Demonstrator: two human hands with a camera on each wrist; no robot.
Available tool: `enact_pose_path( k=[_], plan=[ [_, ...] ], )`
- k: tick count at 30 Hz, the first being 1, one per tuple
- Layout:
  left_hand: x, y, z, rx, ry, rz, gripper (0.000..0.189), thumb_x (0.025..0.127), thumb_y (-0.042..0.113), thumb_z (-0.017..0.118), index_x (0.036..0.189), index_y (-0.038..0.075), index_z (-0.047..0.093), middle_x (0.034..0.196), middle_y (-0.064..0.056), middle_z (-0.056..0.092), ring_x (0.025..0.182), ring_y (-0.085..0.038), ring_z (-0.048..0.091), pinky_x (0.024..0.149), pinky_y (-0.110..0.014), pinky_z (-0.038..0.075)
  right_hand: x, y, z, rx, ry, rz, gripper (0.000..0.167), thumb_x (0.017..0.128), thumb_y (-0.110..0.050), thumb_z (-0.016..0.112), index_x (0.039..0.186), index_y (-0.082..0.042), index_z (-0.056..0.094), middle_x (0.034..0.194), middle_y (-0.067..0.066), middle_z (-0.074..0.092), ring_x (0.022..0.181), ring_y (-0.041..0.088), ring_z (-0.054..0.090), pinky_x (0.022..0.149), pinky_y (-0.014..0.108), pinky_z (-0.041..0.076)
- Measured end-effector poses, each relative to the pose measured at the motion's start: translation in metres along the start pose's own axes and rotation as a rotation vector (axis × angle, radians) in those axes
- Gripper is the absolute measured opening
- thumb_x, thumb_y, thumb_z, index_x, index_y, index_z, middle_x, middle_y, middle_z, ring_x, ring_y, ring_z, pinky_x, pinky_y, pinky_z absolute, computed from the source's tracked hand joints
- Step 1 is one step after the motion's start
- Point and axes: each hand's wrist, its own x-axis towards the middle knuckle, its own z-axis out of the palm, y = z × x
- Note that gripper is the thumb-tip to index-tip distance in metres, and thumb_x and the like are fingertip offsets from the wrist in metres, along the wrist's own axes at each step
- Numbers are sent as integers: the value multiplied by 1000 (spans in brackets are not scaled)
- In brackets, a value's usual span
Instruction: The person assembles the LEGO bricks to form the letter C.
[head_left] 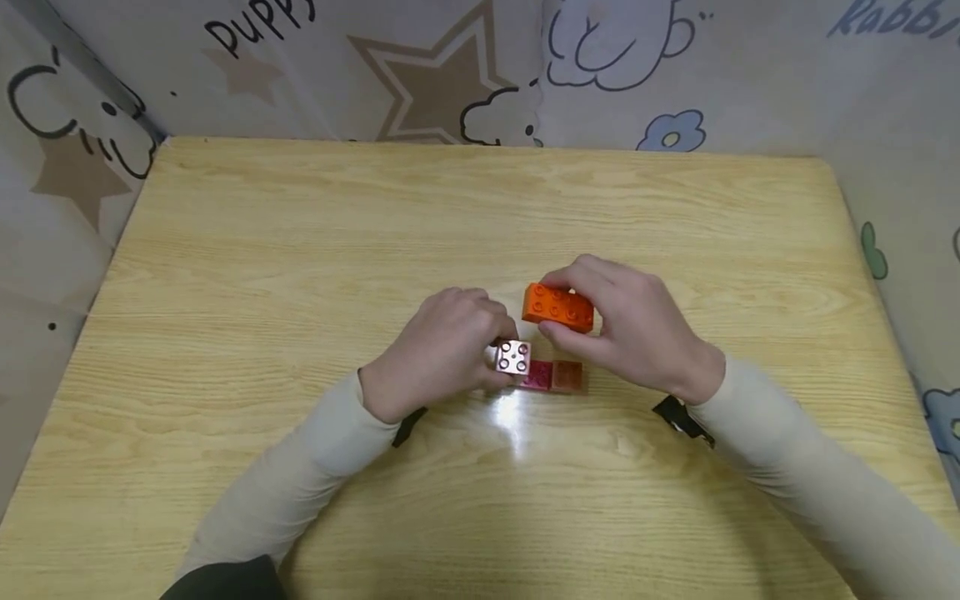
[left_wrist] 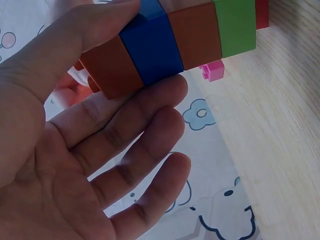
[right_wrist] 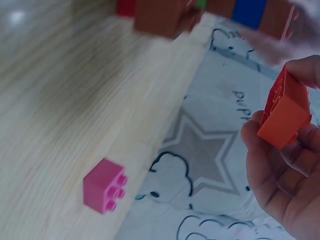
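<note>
My left hand [head_left: 446,350] pinches a tower of bricks near its top, thumb on one side and fingers on the other. In the left wrist view the tower runs down from a brown brick [left_wrist: 112,70] through a blue brick [left_wrist: 152,45], another brown one [left_wrist: 195,37] and a green brick [left_wrist: 236,27] to red at the base. Beside the tower's foot, a red brick [head_left: 538,377] and a brown brick [head_left: 567,376] show low down. My right hand [head_left: 637,321] holds an orange brick [head_left: 555,307] between thumb and fingers, close to the tower's upper right, studs facing up in the head view.
A pink brick [right_wrist: 105,187] lies on the wooden table [head_left: 300,217], hidden from the head view. Walls with printed cartoon drawings [head_left: 442,75] stand along the table's back and sides.
</note>
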Motion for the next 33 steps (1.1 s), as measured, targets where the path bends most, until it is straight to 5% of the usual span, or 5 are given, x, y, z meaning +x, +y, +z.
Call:
enact_pose_path(
  k=[7,15,33],
  plan=[
    [1,-2,-1,-35,-15,-16,29,78,28,101,87,11,80,79,3,70,74,-16,56,72,-36,50,-10,-16,3,94,0,-96,33,89,-17,86,117,-5,74,96,1,71,78,11,60,62,33,55],
    [1,-3,-1,-23,-23,-15,26,76,23,100,83,13,77,76,4,66,73,-17,55,71,-37,49,-15,-19,9,109,-38,-110,29,89,-17,84,113,-6,74,92,-2,68,76,10,57,62,31,52],
    [4,-3,-3,-30,-43,-26,28,76,23,100,79,14,74,75,4,66,72,-18,55,69,-36,48,-12,-26,6,28,-88,-126,30,96,-27,82,113,-3,78,91,3,61,76,16,53,59,32,47]
  ],
)
